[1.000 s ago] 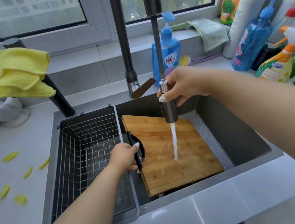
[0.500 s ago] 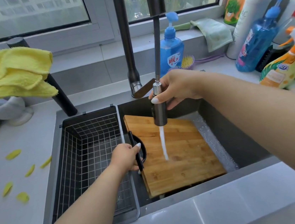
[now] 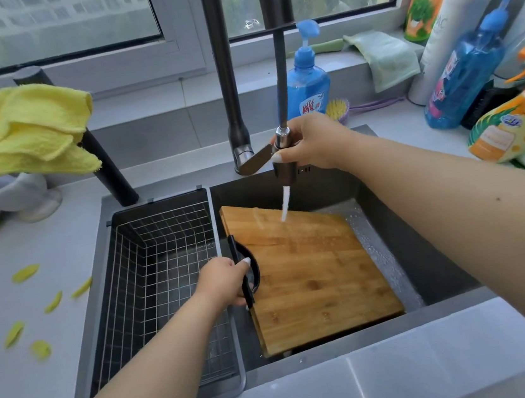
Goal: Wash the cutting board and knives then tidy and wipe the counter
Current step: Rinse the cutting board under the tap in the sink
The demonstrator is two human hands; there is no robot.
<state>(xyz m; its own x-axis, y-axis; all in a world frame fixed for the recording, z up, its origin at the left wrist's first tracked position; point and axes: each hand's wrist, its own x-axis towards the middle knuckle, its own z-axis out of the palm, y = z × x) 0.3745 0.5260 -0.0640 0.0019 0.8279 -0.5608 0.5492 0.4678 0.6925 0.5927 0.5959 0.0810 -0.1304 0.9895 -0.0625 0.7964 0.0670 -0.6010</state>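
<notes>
A wooden cutting board [image 3: 310, 275] with a black handle [image 3: 246, 267] lies tilted in the dark sink [image 3: 434, 263]. My left hand [image 3: 223, 283] grips that handle at the board's left edge. My right hand [image 3: 308, 142] holds the pull-out faucet spray head [image 3: 285, 169] above the board's far edge. Its water stream [image 3: 285, 204] lands near the board's top, left of middle. No knives are visible.
A wire basket [image 3: 161, 270] fills the sink's left part. Yellow peel scraps [image 3: 25, 274] lie on the left counter. A yellow cloth [image 3: 28, 131] hangs at the back left. Blue soap bottle [image 3: 306, 84], brush [image 3: 337, 108], green cloth [image 3: 386, 58] and spray bottles [image 3: 511, 132] crowd the back right.
My right hand has moved the spray head left and toward the back, so the stream shifted from the board's middle to its far edge. My left hand kept its grip on the handle.
</notes>
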